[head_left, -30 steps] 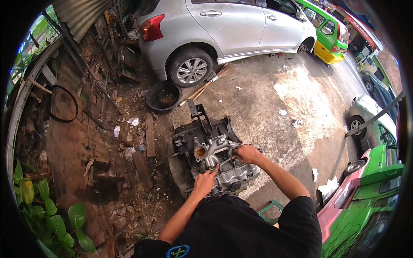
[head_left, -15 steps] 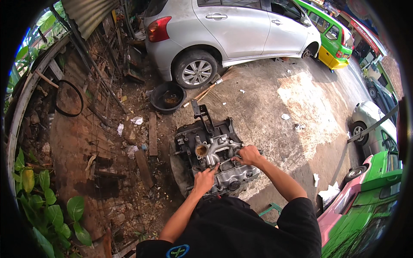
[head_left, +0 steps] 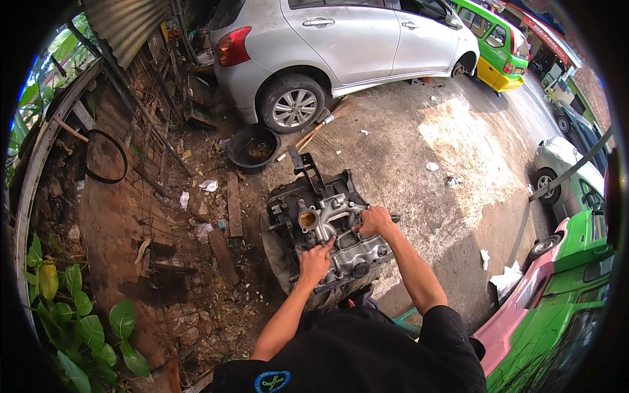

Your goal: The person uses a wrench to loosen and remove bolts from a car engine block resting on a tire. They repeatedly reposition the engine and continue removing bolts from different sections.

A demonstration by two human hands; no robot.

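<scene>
A greasy engine point(head_left: 288, 208) sits on the ground in front of me, with a ribbed silver valve cover point(head_left: 358, 259) on its near side. Across its top lies a cast-metal intake manifold point(head_left: 322, 232) with a round, brownish opening. At the manifold's near flange is my left hand point(head_left: 314, 263), index finger reaching forward and the other fingers curled against the metal. My right hand point(head_left: 375, 222) closes around the manifold's right end, thumb toward the middle. The undersides of both hands are hidden, so any small part beneath them does not show.
A dark bracket point(head_left: 305, 164) rises from the engine's far side. Beyond are a black basin point(head_left: 253, 149), a broom point(head_left: 321, 130) and a silver car point(head_left: 354, 49). Wood planks point(head_left: 234, 204) and debris lie left. Parked vehicles, including a green-and-pink one point(head_left: 550, 295), stand right.
The view has shifted slightly. Both hands stay at the manifold, the left fingertips moving a little along its near edge and the right hand staying at its right end.
</scene>
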